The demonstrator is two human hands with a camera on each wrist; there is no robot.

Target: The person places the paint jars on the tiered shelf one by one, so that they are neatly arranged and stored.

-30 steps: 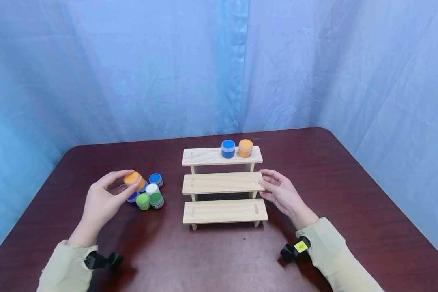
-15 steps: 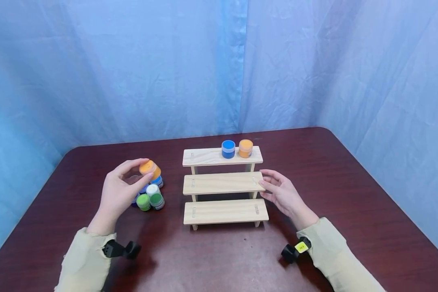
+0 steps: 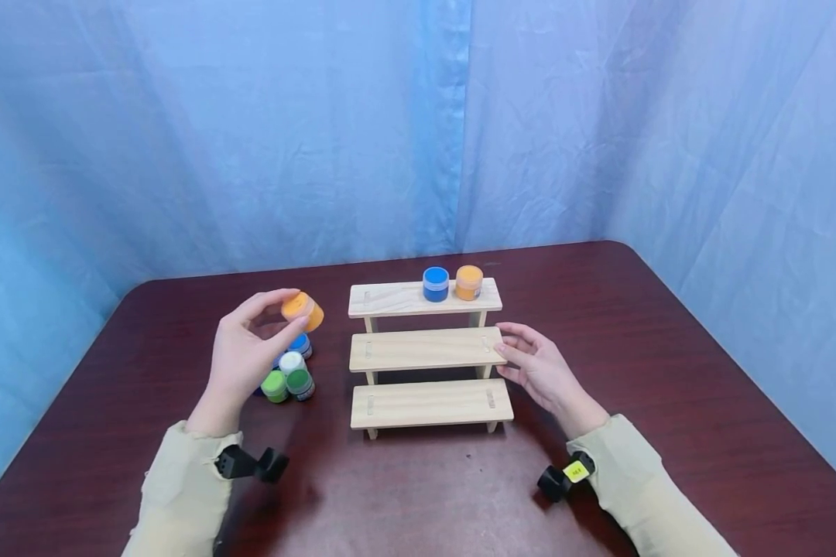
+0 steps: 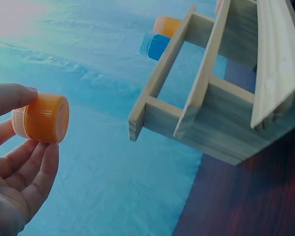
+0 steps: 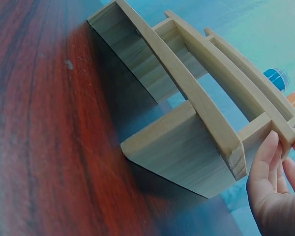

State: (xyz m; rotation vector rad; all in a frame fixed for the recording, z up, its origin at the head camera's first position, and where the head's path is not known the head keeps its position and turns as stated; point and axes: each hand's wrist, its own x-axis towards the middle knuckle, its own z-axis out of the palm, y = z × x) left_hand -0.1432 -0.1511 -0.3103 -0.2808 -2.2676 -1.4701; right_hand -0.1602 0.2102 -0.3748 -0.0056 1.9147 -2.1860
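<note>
My left hand (image 3: 244, 352) pinches an orange paint jar (image 3: 303, 311) between thumb and fingers, raised over the table and tilted; the left wrist view shows the same orange jar (image 4: 46, 118) from its side. A three-step wooden rack (image 3: 428, 350) stands at the middle of the table. At its right end, my right hand (image 3: 539, 371) grips the end of the middle step, thumb on top and fingers at the edge, as the right wrist view also shows (image 5: 280, 182). On the top step sit a blue jar (image 3: 435, 285) and another orange jar (image 3: 469, 283).
Left of the rack, several jars stand clustered on the dark red table (image 3: 404, 495): a light green jar (image 3: 275, 386), a dark green jar (image 3: 299, 384), a white jar (image 3: 292, 363) and blue ones, partly behind my left hand. Blue curtains (image 3: 286, 131) surround the table.
My left hand has carried the orange jar rightward and away from me, up past the cluster and nearer the rack. My right hand has kept its place on the middle step.
</note>
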